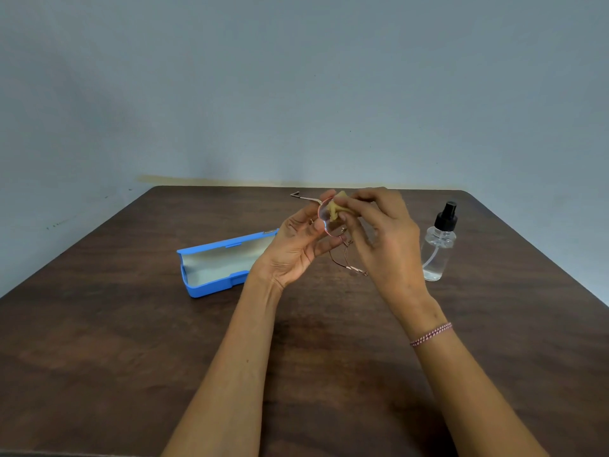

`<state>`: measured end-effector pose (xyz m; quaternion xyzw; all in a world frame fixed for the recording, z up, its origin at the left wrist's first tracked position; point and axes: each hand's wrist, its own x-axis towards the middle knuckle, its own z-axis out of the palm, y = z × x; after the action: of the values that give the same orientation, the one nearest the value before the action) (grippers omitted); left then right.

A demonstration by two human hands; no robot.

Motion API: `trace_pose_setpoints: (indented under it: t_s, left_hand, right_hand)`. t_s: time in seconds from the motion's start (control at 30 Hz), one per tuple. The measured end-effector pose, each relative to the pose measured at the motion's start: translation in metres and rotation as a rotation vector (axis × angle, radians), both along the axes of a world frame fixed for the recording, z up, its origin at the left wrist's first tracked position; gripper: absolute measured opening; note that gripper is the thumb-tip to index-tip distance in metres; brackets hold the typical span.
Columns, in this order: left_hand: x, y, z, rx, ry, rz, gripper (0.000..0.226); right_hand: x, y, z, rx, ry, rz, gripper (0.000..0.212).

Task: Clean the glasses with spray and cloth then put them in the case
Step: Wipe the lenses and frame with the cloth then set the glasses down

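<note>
— What do the hands hold?
— Centre frame: left hand (pixel 298 242) grips one thin wire-framed glasses (pixel 331 225); right hand (pixel 379 232) pinches one crumpled yellow cloth (pixel 337 209) on a round lens.
— Tabletop (pixel 131 324)?
— Dark woodgrain; one open blue case (pixel 220 267) left, one clear bottle (pixel 440 245) right.

Dark wooden table (pixel 131 341), grey-blue wall (pixel 296 77)

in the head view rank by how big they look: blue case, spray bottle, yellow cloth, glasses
1. blue case, open on the table, clearly largest.
2. spray bottle.
3. glasses, partly hidden by the hands, so their place against the bottle is unsure.
4. yellow cloth, bunched against a lens, smallest as seen.
</note>
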<state>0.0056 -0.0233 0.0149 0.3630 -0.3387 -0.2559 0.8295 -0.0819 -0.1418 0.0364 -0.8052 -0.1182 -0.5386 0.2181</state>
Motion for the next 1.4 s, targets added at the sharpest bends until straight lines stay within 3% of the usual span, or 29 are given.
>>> trace_pose_setpoints:
  t_s: [0.23, 0.47, 0.67, 0.97, 1.13, 1.4]
  left_hand:
    - [0.002, 0.005, 0.000, -0.049, -0.005, 0.033, 0.050]
    - [-0.001, 0.001, 0.000, -0.009, -0.009, -0.002, 0.049]
    - [0.004, 0.006, 0.000, -0.093, 0.021, 0.026, 0.048]
    - [-0.003, 0.000, -0.001, 0.004, -0.012, -0.007, 0.048]
    - [0.004, 0.006, -0.001, -0.117, 0.034, 0.010, 0.050]
    - [0.008, 0.010, 0.000, -0.134, 0.043, 0.062, 0.051]
  right_hand:
    - [0.001, 0.002, -0.002, -0.073, 0.087, 0.119, 0.023]
    - [0.000, 0.001, 0.000, -0.012, 0.032, 0.001, 0.021]
    - [0.001, 0.003, -0.003, -0.086, 0.095, 0.121, 0.020]
    - [-0.001, 0.002, -0.001, 0.002, 0.004, -0.006, 0.023]
    - [0.002, 0.004, -0.005, -0.090, 0.099, 0.127, 0.021]
    - [0.002, -0.003, -0.002, -0.151, 0.162, 0.131, 0.020]
